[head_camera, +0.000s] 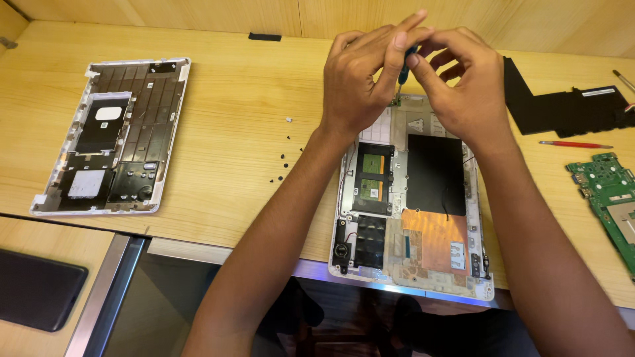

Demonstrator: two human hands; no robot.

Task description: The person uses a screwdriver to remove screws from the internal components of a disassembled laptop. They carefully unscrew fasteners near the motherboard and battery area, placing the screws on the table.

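Note:
An opened white laptop base lies on the wooden table in front of me, showing black pads, a copper-coloured sheet and a small speaker. Both my hands meet over its far end. My left hand and my right hand together grip a small screwdriver with a blue-green handle. It stands nearly upright, with its tip down on the far edge of the base. My fingers hide most of the handle.
A detached white bottom cover lies inner side up at the left. Several tiny black screws are scattered mid-table. At the right lie a black flat part, a red pen-like tool and a green circuit board. A dark phone rests lower left.

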